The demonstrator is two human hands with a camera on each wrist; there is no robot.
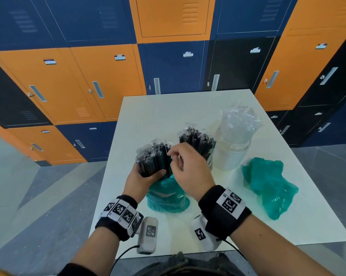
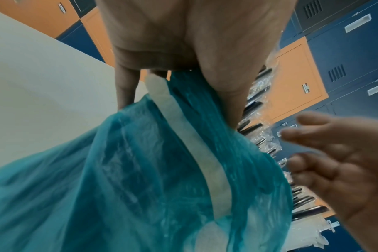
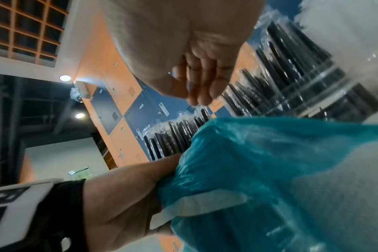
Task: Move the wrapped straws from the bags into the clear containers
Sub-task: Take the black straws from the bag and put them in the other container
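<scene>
My left hand (image 1: 146,176) grips a bundle of black wrapped straws (image 1: 152,158) around its lower end, held upright above the table. A teal bag (image 1: 166,198) hangs down from that grip, pushed below the bundle. My right hand (image 1: 186,162) hovers at the bundle's upper right with loosely bent fingers that hold nothing. In the right wrist view the fingers (image 3: 201,81) hang just above the straw tips (image 3: 173,139). Behind it stands a clear container of black straws (image 1: 200,142), partly hidden by that hand.
A second clear container (image 1: 234,152), holding clear-wrapped straws, stands at the right of the white table (image 1: 168,108). A crumpled teal bag (image 1: 269,186) lies in front of it near the right edge. Orange and blue lockers (image 1: 88,76) line the wall behind.
</scene>
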